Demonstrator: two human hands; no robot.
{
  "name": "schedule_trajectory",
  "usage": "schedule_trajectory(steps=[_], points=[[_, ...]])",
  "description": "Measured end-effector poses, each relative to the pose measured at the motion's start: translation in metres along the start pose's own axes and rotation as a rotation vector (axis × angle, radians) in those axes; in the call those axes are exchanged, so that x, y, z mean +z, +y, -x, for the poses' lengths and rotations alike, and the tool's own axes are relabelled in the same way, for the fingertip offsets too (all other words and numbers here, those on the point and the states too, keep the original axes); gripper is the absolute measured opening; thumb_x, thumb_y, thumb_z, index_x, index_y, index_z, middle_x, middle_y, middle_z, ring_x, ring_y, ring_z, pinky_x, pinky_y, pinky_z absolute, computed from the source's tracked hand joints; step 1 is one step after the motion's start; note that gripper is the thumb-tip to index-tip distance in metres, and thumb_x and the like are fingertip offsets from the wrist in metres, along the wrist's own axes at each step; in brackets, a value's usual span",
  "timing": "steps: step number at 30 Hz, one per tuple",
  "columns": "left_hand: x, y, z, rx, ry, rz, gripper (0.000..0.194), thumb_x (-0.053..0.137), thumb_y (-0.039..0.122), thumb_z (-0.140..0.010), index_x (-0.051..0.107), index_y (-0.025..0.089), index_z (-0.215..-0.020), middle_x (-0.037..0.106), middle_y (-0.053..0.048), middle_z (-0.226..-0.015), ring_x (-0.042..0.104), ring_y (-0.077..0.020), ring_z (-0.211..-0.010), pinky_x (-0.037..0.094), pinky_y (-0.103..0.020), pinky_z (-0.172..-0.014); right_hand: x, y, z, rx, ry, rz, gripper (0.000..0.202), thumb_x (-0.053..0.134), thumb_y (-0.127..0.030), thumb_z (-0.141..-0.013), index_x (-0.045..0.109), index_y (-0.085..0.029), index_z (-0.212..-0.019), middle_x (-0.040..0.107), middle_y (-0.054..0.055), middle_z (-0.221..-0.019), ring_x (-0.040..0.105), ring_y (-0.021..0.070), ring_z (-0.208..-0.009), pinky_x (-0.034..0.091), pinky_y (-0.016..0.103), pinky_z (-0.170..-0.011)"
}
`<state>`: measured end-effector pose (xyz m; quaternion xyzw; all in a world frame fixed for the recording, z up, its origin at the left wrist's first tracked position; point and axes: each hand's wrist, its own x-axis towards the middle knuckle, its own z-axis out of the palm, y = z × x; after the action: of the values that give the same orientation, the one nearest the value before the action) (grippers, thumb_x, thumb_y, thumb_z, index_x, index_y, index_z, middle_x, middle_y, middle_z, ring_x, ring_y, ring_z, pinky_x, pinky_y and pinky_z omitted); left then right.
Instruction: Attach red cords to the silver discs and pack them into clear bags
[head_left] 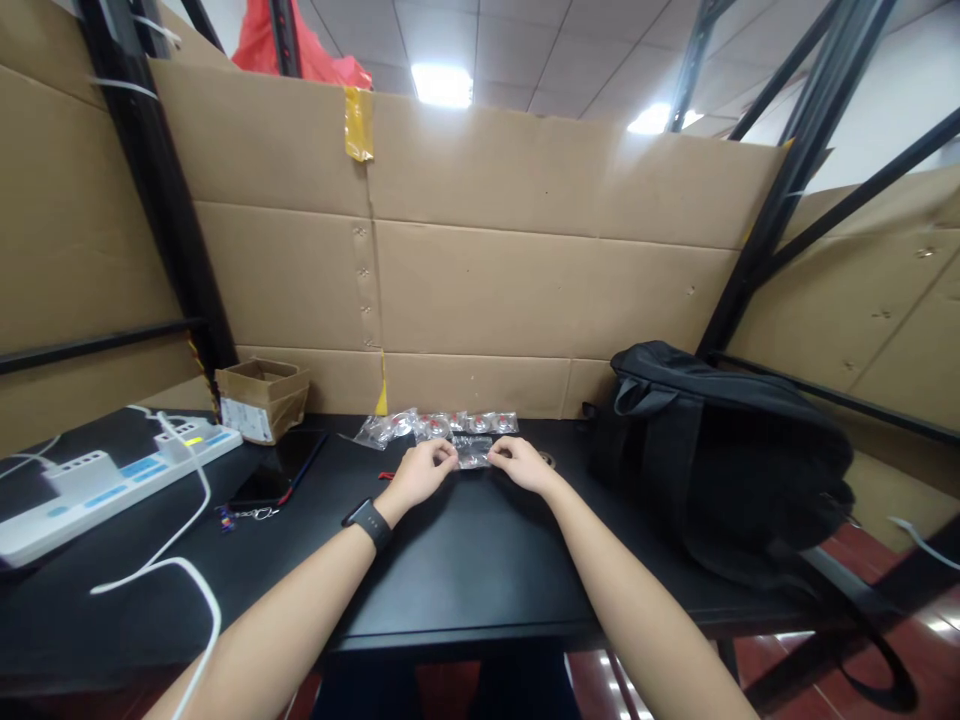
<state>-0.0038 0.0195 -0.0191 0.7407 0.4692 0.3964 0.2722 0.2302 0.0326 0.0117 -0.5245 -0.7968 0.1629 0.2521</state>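
Clear plastic packet [474,453]: toward the back of the counter [472,560]; left hand [421,470] and right hand [523,466] each pinching one side. Probably light, limp, slippery; best held by side edges.

Text, numbers — none legible

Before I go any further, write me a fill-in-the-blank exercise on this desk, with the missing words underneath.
1. One small clear plastic packet is ____ the bare left hand and the bare right hand.
2. The black wristwatch is on the ____ wrist.
3. The bulky black fabric backpack stands to the person's ____.
4. The long plastic power strip with blue patches is mostly ____.

Missing words: between; left; right; white.
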Motion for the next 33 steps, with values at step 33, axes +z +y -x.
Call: schedule_trajectory(steps=[33], points=[[0.002, 0.004, 0.005, 0.085, 0.017, -0.371, 0.020, 0.046, 0.031, -0.097, 0.059, 0.031, -0.113, 0.072, -0.003, -0.103, 0.060, -0.0240, -0.106, 0.028, -0.040, -0.091, 0.011, -0.025, 0.010, -0.072, -0.062, -0.035, 0.029, 0.067, -0.036, -0.084, 0.069, -0.023, -0.110, 0.075, 0.001, -0.085, 0.070, 0.0182, -0.079, 0.047, 0.028, -0.079]])
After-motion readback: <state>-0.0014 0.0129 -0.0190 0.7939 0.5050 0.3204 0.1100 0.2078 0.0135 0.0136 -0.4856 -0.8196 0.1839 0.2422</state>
